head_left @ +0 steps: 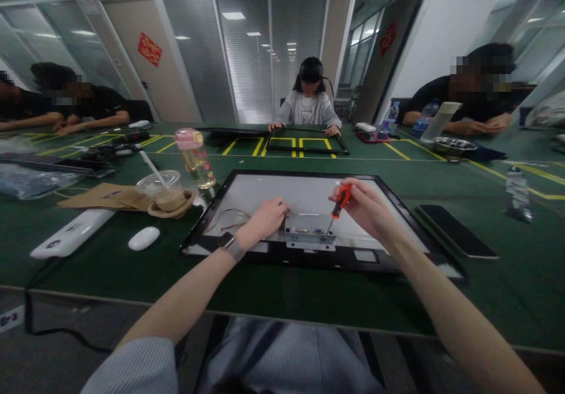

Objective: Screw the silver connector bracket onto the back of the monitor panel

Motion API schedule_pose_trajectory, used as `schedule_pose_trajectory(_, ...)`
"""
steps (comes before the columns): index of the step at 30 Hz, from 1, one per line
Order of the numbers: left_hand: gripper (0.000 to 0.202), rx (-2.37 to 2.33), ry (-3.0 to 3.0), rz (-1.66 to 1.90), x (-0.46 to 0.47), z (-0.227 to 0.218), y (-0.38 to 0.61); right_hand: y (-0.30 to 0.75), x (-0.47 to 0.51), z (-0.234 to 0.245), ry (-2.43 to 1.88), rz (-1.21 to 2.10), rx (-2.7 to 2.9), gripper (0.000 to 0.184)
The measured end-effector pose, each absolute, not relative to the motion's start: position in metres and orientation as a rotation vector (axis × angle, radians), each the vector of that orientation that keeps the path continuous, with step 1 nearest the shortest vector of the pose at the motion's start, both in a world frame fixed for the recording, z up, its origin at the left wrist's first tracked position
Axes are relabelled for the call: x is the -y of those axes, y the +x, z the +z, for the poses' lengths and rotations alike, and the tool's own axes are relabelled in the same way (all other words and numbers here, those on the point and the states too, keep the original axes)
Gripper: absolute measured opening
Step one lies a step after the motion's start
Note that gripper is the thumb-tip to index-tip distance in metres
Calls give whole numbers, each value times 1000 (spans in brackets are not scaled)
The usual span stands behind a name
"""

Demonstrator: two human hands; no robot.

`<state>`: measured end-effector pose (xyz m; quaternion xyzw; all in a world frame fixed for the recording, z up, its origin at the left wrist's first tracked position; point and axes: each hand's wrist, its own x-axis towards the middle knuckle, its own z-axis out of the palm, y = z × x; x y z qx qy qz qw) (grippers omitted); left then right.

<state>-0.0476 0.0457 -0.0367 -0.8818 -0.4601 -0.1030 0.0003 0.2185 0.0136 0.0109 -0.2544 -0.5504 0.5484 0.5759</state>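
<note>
A flat display panel [265, 188] with a black frame lies back-side up on the table before me. Near its front edge sits a grey metal box [302, 221] with connector ports along its front face. My left hand [267, 223] has its bent fingers against the box's left end, gripping it there. In my right hand [368, 209] is an orange and black screwdriver [339, 201], its handle between thumb and fingers. The shaft slants down to the box's right part; the exact tip contact is too small to tell. Thin cables [232, 217] lie on the panel left of my left hand.
Left of the panel stand a pink-lidded bottle [196, 159], a plastic cup with straw [163, 188], a white mouse [144, 238] and a long white device [73, 234]. A phone [457, 230] lies at right. Across the table a person [309, 100] handles a black frame [304, 150].
</note>
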Motion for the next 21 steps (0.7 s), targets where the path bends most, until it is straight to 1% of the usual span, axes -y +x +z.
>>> schedule_pose_trajectory(2, 32, 1451, -2763, -306, -46, -36, -47, 217, -13, 11, -582, 1253, 1297, 23)
schedule_pose_trajectory(11, 31, 1462, -2766, -316, -43, -33, -46, 220, -15, 10, -588, 1167, 1293, 29)
schedule_pose_trajectory(15, 31, 1451, -2761, -322, -44, -35, -46, 221, -15, 9, -622, 1181, 1318, 20)
schedule_pose_trajectory(18, 32, 1446, -2758, -323, -45, -36, -47, 219, -14, 9, -633, 1202, 1306, 31)
schedule_pose_trajectory(21, 31, 1441, -2761, -329, -45, -37, -48, 217, -13, 8, -599, 1209, 1303, 23)
